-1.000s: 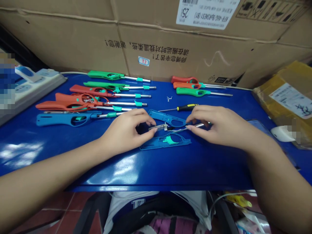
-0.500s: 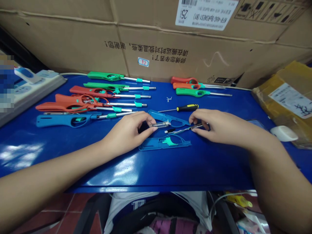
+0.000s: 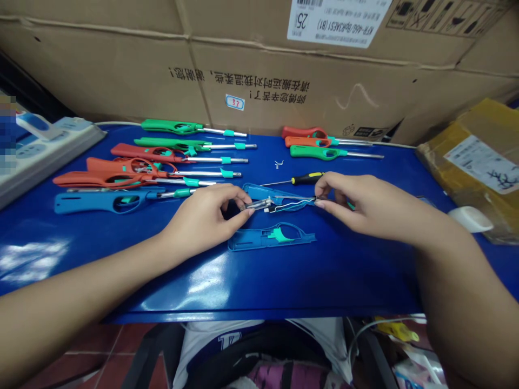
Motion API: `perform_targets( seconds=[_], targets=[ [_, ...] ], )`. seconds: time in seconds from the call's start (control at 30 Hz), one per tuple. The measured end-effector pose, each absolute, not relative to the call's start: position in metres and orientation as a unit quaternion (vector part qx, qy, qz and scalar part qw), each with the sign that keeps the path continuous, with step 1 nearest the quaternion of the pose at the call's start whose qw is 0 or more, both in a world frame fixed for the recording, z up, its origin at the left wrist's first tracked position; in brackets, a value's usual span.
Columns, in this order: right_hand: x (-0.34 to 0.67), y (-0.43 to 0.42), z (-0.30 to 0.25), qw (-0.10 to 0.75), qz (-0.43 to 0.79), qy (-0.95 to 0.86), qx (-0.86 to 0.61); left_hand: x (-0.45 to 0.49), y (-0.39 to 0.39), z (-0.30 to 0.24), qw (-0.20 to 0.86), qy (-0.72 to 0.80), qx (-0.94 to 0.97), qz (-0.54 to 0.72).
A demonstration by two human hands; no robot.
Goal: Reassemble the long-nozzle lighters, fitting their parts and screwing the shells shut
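The left hand [image 3: 203, 219] is pinching a small clear tube [image 3: 258, 204] with a metal end between thumb and forefinger, holding it just above the blue table [image 3: 284, 275]. The right hand [image 3: 360, 208] is pressing thumb and forefinger together on the far end of a thin wire [image 3: 290, 205], which is now running in a slack curve from the tube to those fingertips. Half a second ago the wire's end was lying lower, apart from the tube; both hands have since risen a little and the parts are now hanging in one line between them. What else the right hand is gripping is hidden under its fingers.

Directly behind the wire, one blue lighter shell half [image 3: 255, 189] is lying flat; the other shell half [image 3: 259, 241], carrying a teal trigger [image 3: 279, 234], is resting nearer the person, unmoved. A yellow-and-black screwdriver [image 3: 310, 178] is lying just beyond the right fingers, closer to them than before.

Further left, a cluster of red, green and blue long-neck lighters [image 3: 133, 165] is spread out in rows; three more lighters [image 3: 320, 143] are lying at the back, against a cardboard box [image 3: 121, 70]. A power strip [image 3: 36, 154] is sitting at the far left.
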State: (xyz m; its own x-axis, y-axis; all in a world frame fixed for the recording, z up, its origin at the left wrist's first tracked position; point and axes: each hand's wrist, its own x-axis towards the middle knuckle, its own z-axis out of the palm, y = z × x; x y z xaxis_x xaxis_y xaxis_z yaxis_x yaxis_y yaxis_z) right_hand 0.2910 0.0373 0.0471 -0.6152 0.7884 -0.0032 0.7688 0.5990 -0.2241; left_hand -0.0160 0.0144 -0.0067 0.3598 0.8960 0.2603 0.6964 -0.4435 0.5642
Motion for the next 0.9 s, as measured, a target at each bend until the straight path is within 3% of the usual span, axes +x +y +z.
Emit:
perform_targets(
  seconds=[0.2,0.33,0.47,0.9],
  targets=[
    [0.288,0.034,0.052,0.082,0.165,-0.897,-0.403,-0.018,0.017,-0.004,0.137,0.503,0.816,0.25],
    [0.286,0.032,0.053,0.087,0.204,-0.903,-0.367,-0.015,0.012,0.004,0.124,0.421,0.855,0.277],
    [0.287,0.032,0.051,0.093,0.224,-0.906,-0.347,-0.013,0.007,0.011,0.129,0.342,0.903,0.226],
    [0.284,0.031,0.051,0.054,0.257,-0.902,-0.344,-0.016,0.007,0.006,0.113,0.323,0.921,0.185]
  ],
)
